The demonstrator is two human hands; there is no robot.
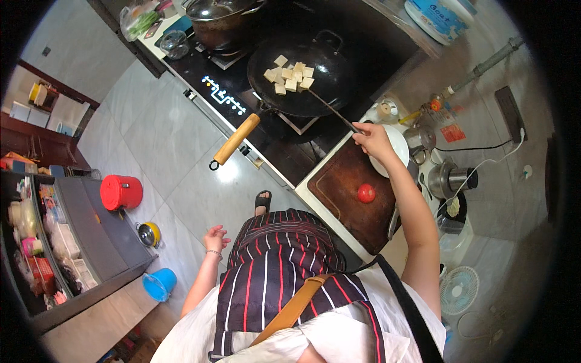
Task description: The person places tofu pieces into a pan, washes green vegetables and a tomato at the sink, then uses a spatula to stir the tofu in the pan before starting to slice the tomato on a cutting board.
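Note:
My right hand (374,140) grips the end of a long thin-handled utensil (333,110), whose far end meets the tofu; its head is hidden. Several pale tofu cubes (290,77) lie in a black wok (327,86) on the cooktop. The wok's wooden handle (237,138) sticks out over the front edge, with no hand on it. My left hand (217,238) hangs beside the striped apron (272,277), holding nothing, its fingers loosely apart. Under my right forearm is a white plate or bowl (396,147), partly covered.
A red tomato (366,193) sits on a wooden cutting board (336,181), with a knife (393,222) at its right edge. Behind the wok's left side stands a lidded pot (222,27). A red bucket (121,192) and a blue bucket (160,284) are at left.

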